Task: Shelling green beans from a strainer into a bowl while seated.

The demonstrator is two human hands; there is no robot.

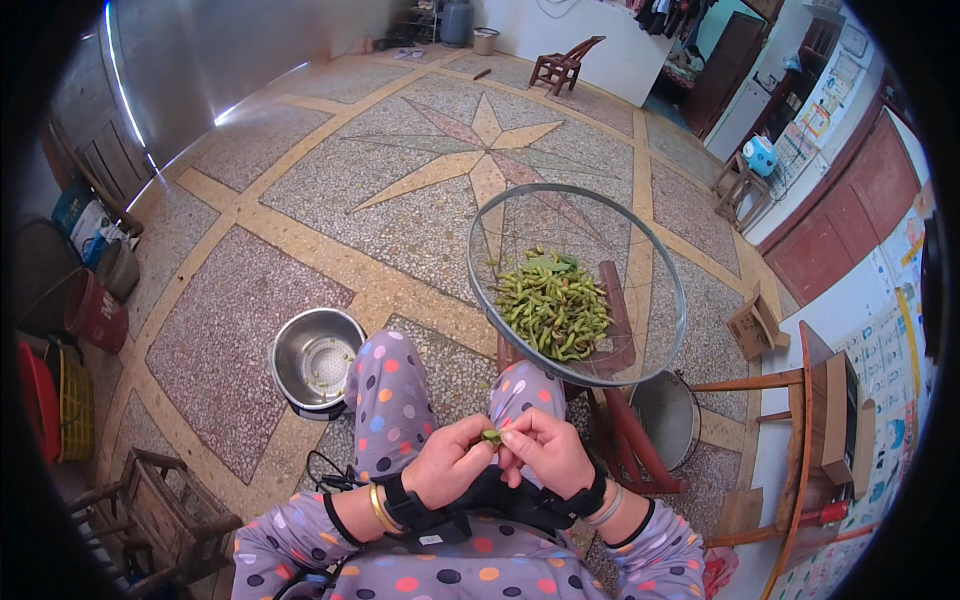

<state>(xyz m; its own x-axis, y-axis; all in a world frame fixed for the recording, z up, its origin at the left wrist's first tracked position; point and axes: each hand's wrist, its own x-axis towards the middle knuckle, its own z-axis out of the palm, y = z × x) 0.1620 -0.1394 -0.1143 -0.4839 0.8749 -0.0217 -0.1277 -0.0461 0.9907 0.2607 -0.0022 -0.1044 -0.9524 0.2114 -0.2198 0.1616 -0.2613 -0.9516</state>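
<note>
My left hand [452, 459] and my right hand [546, 453] meet over my lap, fingertips pinching one green bean pod [491, 435] between them. Ahead and to the right, a round wire-mesh sieve with a metal rim [681, 300] holds a heap of green bean pods [555, 307] with a leaf on top. To the left of my knees stands a metal pot [283, 375] with a perforated bottom; a few green beans or pods lie in it.
Below the sieve is a red wooden chair [649, 442], with a metal bucket [664, 420] beside it. A wooden stool [161, 510] stands at the lower left, near a yellow basket [75, 405] and a red bucket [96, 311]. At right are an open cardboard box [752, 326] and a wooden table [801, 450].
</note>
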